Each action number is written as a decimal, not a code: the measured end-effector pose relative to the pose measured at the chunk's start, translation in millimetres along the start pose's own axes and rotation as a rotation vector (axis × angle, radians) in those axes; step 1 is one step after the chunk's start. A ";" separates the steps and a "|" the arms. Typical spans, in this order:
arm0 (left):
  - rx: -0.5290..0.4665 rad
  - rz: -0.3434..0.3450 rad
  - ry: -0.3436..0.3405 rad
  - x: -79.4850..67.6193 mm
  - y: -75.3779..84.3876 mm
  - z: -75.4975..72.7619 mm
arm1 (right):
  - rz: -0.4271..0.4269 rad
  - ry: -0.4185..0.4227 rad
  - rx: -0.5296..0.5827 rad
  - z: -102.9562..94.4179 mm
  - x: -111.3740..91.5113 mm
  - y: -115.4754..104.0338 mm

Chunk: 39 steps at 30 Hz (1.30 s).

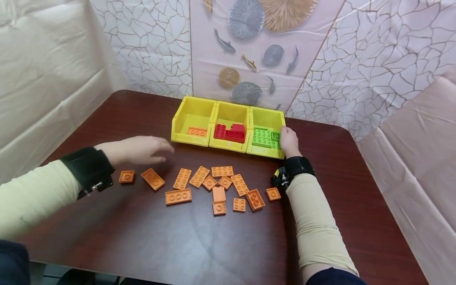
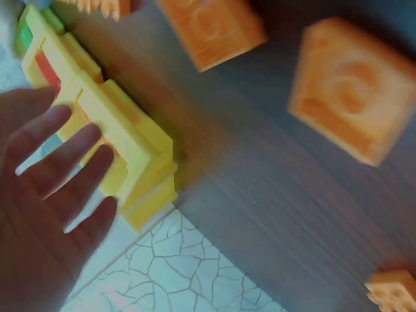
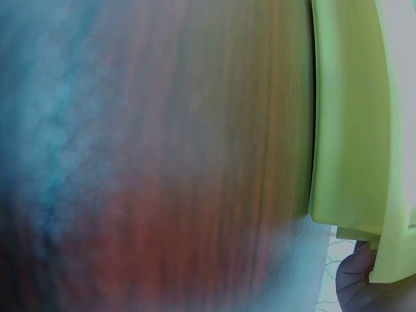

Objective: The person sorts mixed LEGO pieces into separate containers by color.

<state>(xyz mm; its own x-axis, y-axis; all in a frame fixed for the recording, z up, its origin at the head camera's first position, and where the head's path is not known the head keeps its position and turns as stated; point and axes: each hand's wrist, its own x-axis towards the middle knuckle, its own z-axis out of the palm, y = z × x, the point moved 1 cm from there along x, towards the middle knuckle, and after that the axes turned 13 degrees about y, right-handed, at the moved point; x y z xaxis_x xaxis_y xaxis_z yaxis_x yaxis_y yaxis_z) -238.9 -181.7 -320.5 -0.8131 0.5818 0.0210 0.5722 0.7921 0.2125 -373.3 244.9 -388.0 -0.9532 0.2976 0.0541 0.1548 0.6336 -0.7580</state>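
head view: orange bricks [image 1: 178, 196] dot a reddish-brown table [image 1: 160, 237] before patterned sheeting [image 1: 149, 43].

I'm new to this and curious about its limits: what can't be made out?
Right wrist view: most of the bare right hand, behind a yellow plastic bin and past the bottom edge.
Head view: bottoms of the red plastic bricks, behind their bin's front wall.
Left wrist view: rest of the topmost orange studded brick, cut off at the top edge.
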 end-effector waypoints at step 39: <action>0.026 -0.425 0.102 157.0 -15.6 4.5 | 0.046 -0.011 0.035 -1.1 0.2 0.1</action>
<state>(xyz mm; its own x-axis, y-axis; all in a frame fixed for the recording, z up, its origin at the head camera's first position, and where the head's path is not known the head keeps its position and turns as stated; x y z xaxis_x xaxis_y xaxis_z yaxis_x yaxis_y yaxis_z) -375.0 -101.9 -324.9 -0.9825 0.1832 0.0335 0.1862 0.9623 0.1984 -373.2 245.8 -387.3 -0.9481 0.3177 0.0119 0.1893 0.5941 -0.7818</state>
